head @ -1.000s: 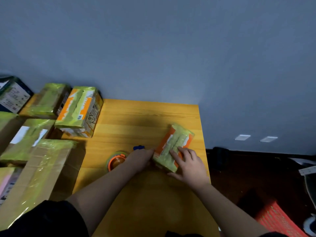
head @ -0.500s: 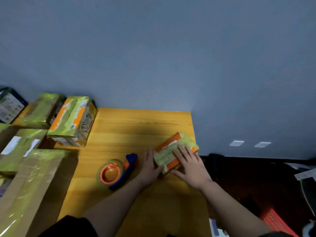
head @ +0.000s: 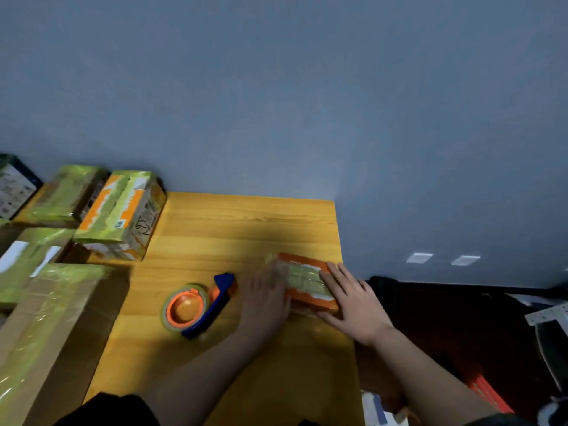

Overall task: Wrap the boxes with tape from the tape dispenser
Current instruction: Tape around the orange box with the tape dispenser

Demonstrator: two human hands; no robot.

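Box: small orange box (head: 307,282), flat rectangle, glossy green tape on top, at the wooden table's (head: 233,222) right edge.
Left hand (head: 266,298): blurred, fingers straight, flat on its left end.
Right hand (head: 353,305): fingers spread, pressing its right side.
Dispenser: blue-orange tape dispenser (head: 196,305) just left of it.

There is 1 view only, from a camera on the person's head, so nothing is shared with a second view. It looks forward and steeply down over a wooden table (head: 246,229) pushed against a grey wall (head: 276,87), which fills the upper half. The wide lens bends the edges. The table's near end runs out at the bottom edge, and both forearms reach in from there, close below the lens. The floor (head: 445,318) shows at the right, boxes (head: 120,216) at the left.
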